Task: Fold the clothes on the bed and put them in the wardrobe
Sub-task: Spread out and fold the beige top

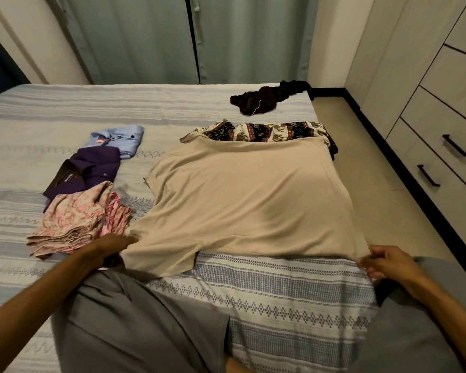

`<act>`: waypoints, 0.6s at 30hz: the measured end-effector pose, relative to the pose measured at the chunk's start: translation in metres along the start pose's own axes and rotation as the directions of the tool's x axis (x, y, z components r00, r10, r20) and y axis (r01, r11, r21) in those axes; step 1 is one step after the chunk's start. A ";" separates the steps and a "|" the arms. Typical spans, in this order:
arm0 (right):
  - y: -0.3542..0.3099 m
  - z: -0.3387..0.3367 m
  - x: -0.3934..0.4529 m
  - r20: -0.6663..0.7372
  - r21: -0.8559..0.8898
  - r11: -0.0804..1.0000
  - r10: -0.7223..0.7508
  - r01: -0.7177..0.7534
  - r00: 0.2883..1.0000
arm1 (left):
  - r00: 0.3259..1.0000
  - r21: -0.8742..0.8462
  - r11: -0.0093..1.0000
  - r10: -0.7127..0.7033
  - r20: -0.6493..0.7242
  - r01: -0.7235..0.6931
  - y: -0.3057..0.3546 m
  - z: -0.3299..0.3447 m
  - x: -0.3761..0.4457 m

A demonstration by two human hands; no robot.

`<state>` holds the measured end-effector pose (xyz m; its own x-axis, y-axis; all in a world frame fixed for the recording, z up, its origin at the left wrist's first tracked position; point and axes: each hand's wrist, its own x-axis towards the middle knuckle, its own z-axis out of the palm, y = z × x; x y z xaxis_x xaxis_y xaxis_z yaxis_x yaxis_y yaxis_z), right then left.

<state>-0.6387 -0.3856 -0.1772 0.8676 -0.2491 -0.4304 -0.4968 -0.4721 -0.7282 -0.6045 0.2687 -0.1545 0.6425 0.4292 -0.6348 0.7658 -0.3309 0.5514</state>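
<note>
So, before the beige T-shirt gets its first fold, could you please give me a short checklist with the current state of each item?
1. Left hand grips its near corner of the beige T-shirt: ok.
2. Right hand pinches the other near corner: ok.
3. Shirt spread flat on the bed: mostly ok, near-left edge rumpled.
4. Far edge clear: not ok, it overlaps the patterned garment.
5. Clear of the pink folded cloth: cannot tell, edges very close.

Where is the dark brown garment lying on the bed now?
In the head view, the dark brown garment lies crumpled at the bed's far right corner, beyond the elephant-print cloth.
</note>
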 end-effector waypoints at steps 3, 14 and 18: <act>-0.001 -0.012 0.005 -0.146 0.006 0.999 -0.033 0.034 0.989 | 1.000 -0.210 0.978 -0.004 0.028 0.010 0.004 0.004 -0.005; -0.020 -0.024 0.039 -0.003 -0.204 0.939 0.281 -0.276 0.960 | 0.977 0.090 0.984 0.163 -0.139 -0.151 0.006 0.037 -0.009; 0.007 -0.046 0.061 -0.033 -0.225 0.915 0.337 -0.335 0.941 | 0.988 0.462 0.876 0.155 0.004 -0.139 0.011 0.029 -0.020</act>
<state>-0.5883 -0.4425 -0.1839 0.6499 -0.4209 -0.6328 -0.7403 -0.5388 -0.4020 -0.6087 0.2320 -0.1516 0.7536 0.3693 -0.5437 0.5935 -0.7379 0.3214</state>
